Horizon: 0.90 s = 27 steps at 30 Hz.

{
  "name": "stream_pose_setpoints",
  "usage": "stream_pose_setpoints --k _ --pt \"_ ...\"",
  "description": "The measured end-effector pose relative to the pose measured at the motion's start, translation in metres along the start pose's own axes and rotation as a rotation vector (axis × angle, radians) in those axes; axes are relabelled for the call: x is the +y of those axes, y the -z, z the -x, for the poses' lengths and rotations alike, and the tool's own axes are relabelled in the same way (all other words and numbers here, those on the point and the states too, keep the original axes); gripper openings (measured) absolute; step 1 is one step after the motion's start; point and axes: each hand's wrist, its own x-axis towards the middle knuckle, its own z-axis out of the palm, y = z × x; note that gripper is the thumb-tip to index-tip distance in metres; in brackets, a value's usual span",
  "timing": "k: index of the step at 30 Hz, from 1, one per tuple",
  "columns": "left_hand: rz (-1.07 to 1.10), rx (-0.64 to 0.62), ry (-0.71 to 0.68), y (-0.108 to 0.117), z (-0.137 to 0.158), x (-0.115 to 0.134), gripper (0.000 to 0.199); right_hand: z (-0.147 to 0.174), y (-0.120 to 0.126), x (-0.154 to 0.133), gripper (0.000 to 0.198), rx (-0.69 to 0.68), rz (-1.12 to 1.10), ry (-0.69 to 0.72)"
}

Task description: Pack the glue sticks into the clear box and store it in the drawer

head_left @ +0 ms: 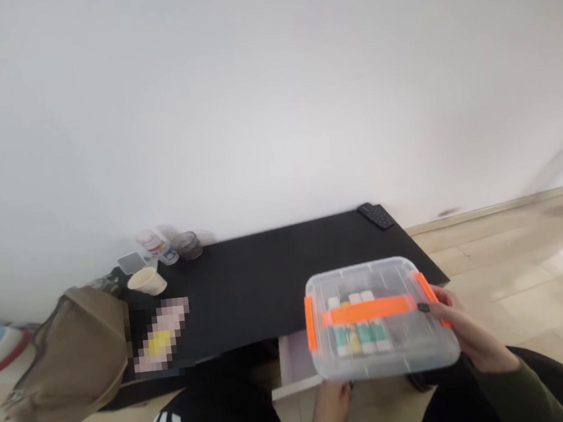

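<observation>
A clear plastic storage box point(411, 348) with an orange handle and orange side latches is held up over the front of the black table. Through its lid show several white, green and yellow tubes or small bottles. My right hand point(468, 332) is closed on the box's right side, the thumb lying on top by the latch. Below the front edge of the box is my left hand point(332, 407), close to an open white drawer point(297, 360). The box hides most of its fingers, so I cannot tell whether it supports the box or touches the drawer.
On the black table point(258, 274) are a paper cup point(148, 281), a white bottle point(157, 247), a glass bowl point(187, 245) and a black keyboard point(376, 216). A brown bag point(80, 353) hangs at the left corner. The white wall point(270, 105) stands directly behind.
</observation>
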Motion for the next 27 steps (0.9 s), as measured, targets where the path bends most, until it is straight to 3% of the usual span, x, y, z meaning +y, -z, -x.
stream_pose_setpoints --k 4,8,11,14,17,21,27 --pt "-0.012 0.121 -0.094 0.041 -0.024 0.021 0.038 -0.043 -0.013 -0.004 0.035 0.014 -0.115 0.057" --pt "0.033 0.412 -0.225 0.122 -0.029 0.042 0.034 -0.090 -0.029 -0.001 0.030 -0.031 -0.170 0.059" --pt "0.183 0.523 -0.143 0.183 -0.038 0.061 0.040 -0.119 -0.043 0.011 0.028 -0.075 -0.190 0.031" --pt "0.267 0.473 -0.051 0.222 -0.059 0.080 0.051 -0.141 -0.060 0.028 0.029 -0.117 -0.186 0.023" --pt "0.237 0.374 0.022 0.238 -0.088 0.090 0.054 -0.159 -0.071 0.039 0.034 -0.206 -0.120 0.013" --pt "0.100 0.439 0.043 0.244 -0.117 0.089 0.047 -0.176 -0.073 0.039 0.043 -0.249 0.099 0.030" --pt "0.037 0.379 0.035 0.248 -0.121 0.085 0.048 -0.182 -0.067 0.034 0.041 -0.231 0.207 0.118"
